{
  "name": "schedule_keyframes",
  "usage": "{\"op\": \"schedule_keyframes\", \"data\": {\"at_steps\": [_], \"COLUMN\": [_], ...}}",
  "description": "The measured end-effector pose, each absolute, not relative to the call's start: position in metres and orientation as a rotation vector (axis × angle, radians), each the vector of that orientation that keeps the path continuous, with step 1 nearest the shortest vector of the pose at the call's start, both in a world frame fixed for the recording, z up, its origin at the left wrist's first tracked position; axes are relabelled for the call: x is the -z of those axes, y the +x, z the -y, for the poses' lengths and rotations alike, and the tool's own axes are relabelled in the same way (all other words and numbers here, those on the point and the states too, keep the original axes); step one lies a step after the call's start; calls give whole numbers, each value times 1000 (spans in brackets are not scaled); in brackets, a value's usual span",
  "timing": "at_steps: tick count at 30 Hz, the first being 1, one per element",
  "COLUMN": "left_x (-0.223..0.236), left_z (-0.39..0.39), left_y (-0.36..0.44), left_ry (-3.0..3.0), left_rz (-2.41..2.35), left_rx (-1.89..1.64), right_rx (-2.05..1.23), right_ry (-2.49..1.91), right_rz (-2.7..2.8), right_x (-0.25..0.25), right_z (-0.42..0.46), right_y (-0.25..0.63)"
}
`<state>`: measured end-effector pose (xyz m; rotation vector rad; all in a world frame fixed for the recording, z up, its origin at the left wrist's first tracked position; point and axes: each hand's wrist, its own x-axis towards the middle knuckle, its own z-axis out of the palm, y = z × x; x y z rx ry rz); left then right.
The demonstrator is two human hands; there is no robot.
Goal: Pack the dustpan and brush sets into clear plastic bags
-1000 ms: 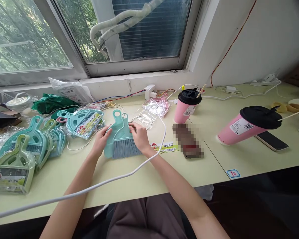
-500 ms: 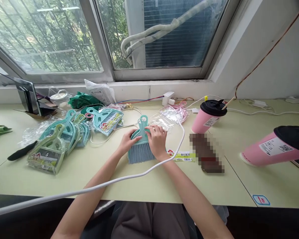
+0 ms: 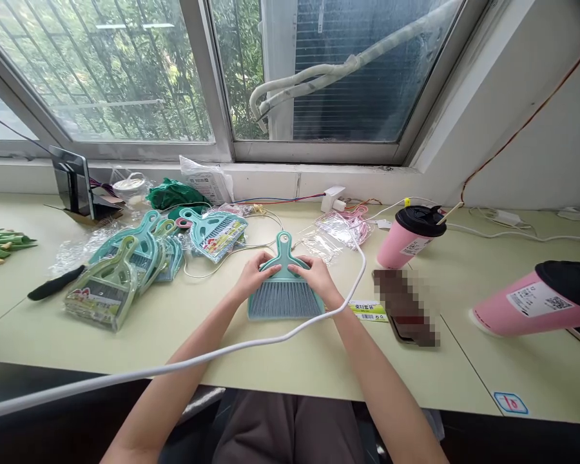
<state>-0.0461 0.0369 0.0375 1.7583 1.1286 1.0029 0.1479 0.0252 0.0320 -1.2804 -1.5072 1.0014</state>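
A teal hand brush (image 3: 285, 298) with grey bristles lies face-on in front of me, its looped handle pointing away. A matching teal dustpan seems to sit behind it, with a thin rim showing around the bristles. My left hand (image 3: 257, 277) is closed on the left shoulder of the set, thumb on top and fingers curled to the far side. On the opposite shoulder, my right hand (image 3: 318, 278) grips the same way. Beside my right wrist lies a yellow-green printed card (image 3: 368, 310), partly covered by that wrist.
Bagged brush-and-dustpan sets (image 3: 101, 293) are piled at left near a black-handled tool (image 3: 55, 283). Clear plastic wrapping (image 3: 321, 245) lies beyond my hands. A white cable (image 3: 232, 350) crosses before me. Right are a phone (image 3: 403, 306), an upright pink cup (image 3: 406, 238) and a tilted one (image 3: 531, 299).
My right hand has shifted from the brush's upper front to its right side, matching the left. The brush now faces me more squarely, with its full bristle width showing. The camera view has shifted slightly.
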Motion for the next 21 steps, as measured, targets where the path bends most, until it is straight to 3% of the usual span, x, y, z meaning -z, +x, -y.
{"op": "schedule_keyframes", "data": {"at_steps": [6, 21], "left_x": [-48, -48], "left_z": [-29, -26], "left_y": [-47, -45], "left_ry": [1645, 1674], "left_rz": [-1035, -1072], "left_rx": [-777, -883], "right_rx": [-1210, -1255], "right_ry": [-1220, -1301], "right_rz": [1312, 1199], "right_x": [-26, -31], "right_z": [-26, -22], "right_y": [143, 140]}}
